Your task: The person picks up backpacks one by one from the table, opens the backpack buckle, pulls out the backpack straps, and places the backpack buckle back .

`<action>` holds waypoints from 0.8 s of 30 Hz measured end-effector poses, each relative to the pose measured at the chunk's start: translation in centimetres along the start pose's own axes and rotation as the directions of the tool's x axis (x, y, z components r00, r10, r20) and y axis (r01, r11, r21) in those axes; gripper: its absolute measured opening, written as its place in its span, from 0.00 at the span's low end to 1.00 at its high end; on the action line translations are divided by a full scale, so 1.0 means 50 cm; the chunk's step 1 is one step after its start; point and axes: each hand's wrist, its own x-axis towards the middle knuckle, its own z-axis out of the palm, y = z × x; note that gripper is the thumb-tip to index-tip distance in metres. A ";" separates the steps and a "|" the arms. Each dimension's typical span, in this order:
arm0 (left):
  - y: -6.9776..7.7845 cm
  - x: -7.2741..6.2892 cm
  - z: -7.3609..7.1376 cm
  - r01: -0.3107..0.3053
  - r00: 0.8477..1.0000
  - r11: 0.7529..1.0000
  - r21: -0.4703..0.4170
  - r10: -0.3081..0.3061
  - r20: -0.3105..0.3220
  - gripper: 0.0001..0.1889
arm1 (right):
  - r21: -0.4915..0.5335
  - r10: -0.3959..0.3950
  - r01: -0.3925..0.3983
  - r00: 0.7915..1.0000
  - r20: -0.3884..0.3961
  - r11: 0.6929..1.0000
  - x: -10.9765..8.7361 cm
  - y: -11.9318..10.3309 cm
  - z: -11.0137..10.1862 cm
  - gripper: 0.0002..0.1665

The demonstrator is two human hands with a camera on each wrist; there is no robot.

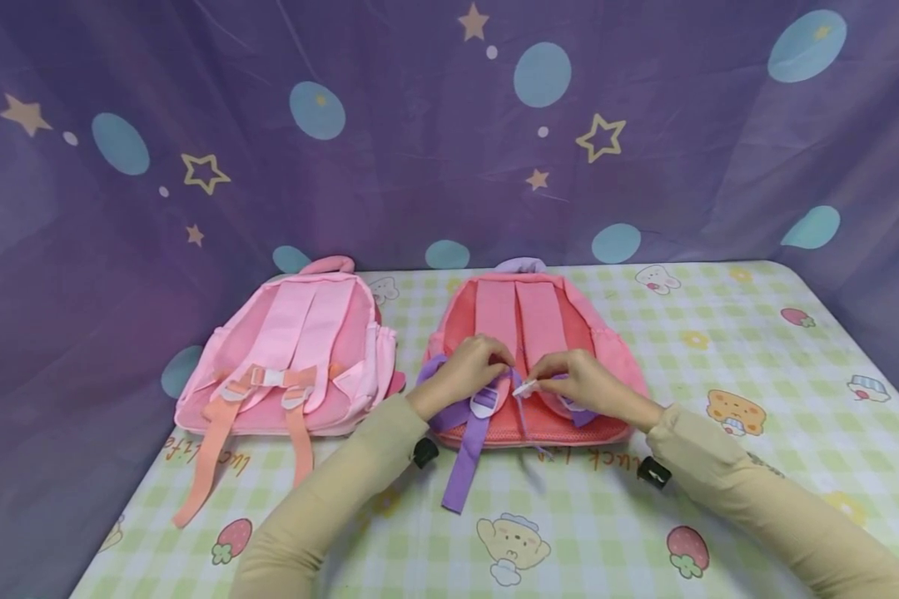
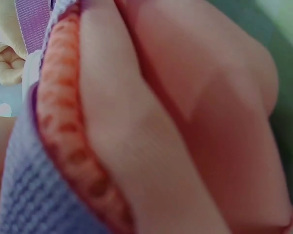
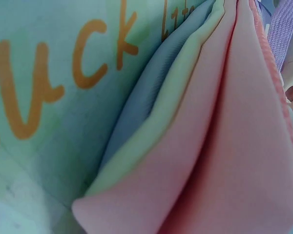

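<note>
Buckle (image 1: pixel 524 388), white, pinched by the right hand (image 1: pixel 588 384) over the coral backpack (image 1: pixel 620 353), lies roughly crosswise, its far end towards the left hand (image 1: pixel 470 370), which pinches purple webbing (image 1: pixel 516 379) just beside it!

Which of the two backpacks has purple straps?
The coral backpack on the right: its lower straps are purple, while the pale pink backpack has orange straps.

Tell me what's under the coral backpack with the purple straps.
The coral backpack rests on a green-and-white checkered tablecloth, with orange lettering showing by the bag's near edge. The tablecloth directly beneath is covered, so anything else there can't be seen.
</note>
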 end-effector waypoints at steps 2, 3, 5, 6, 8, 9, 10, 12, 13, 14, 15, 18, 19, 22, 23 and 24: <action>0.000 0.000 0.000 0.000 1.000 1.000 -0.003 0.000 0.001 0.05 | -0.013 0.008 -0.008 1.000 0.006 1.000 -0.002 -0.003 -0.002 0.06; 0.000 0.000 -0.001 0.000 1.000 1.000 -0.002 0.000 0.003 0.05 | -0.016 0.010 -0.010 1.000 0.011 1.000 -0.003 -0.003 -0.003 0.06; 0.000 0.000 -0.001 0.004 1.000 1.000 0.003 -0.004 0.005 0.05 | -0.020 0.009 -0.008 1.000 0.020 1.000 -0.005 -0.003 -0.004 0.06; 0.000 0.000 0.000 0.003 1.000 1.000 0.007 -0.003 0.006 0.05 | -0.023 0.004 -0.004 1.000 0.023 1.000 -0.006 -0.003 -0.005 0.06; -0.002 0.000 0.001 0.005 1.000 1.000 0.006 -0.005 0.009 0.05 | -0.023 -0.001 0.002 1.000 0.027 1.000 -0.007 -0.004 -0.005 0.06; -0.002 0.000 0.002 0.006 1.000 1.000 0.006 -0.006 0.012 0.05 | -0.024 -0.001 0.002 1.000 0.030 1.000 -0.008 -0.003 -0.006 0.06; -0.003 0.001 0.003 0.007 1.000 1.000 0.005 -0.007 0.013 0.05 | -0.026 -0.001 0.001 0.999 0.033 1.000 -0.010 -0.004 -0.006 0.06; -0.004 0.001 0.004 0.008 1.000 1.000 0.007 -0.008 0.018 0.05 | -0.035 0.001 0.000 0.999 0.034 0.999 -0.011 -0.004 -0.007 0.07; -0.004 0.001 0.004 0.008 1.000 1.000 0.007 -0.008 0.021 0.05 | -0.036 0.002 -0.001 0.999 0.036 0.999 -0.013 -0.003 -0.007 0.07; -0.004 0.001 0.004 0.003 1.000 1.000 0.011 -0.003 0.024 0.05 | -0.037 0.002 -0.001 0.999 0.038 0.999 -0.014 -0.003 -0.008 0.07; -0.003 0.000 0.004 -0.006 1.000 1.000 0.010 0.006 0.029 0.05 | -0.039 -0.001 0.002 0.999 0.039 0.999 -0.015 -0.002 -0.009 0.07; -0.002 -0.003 0.003 -0.050 0.997 0.999 0.010 0.049 0.060 0.05 | -0.036 -0.010 0.012 0.999 0.035 0.999 -0.019 -0.003 -0.010 0.07; -0.001 -0.005 0.003 -0.069 0.995 0.998 0.006 0.068 0.074 0.05 | -0.033 -0.015 0.016 0.999 0.035 0.999 -0.020 -0.003 -0.011 0.07; 0.003 -0.010 0.002 -0.126 0.985 0.992 -0.007 0.125 0.115 0.06 | -0.034 -0.030 0.031 0.999 0.028 0.999 -0.023 -0.004 -0.012 0.07; 0.004 -0.012 0.002 -0.141 0.982 0.990 -0.012 0.142 0.126 0.06 | -0.035 -0.036 0.036 0.999 0.026 0.999 -0.024 -0.004 -0.013 0.07; 0.006 -0.013 0.003 -0.155 0.979 0.988 -0.022 0.156 0.134 0.06 | -0.035 -0.041 0.042 0.999 0.024 0.999 -0.024 -0.004 -0.013 0.07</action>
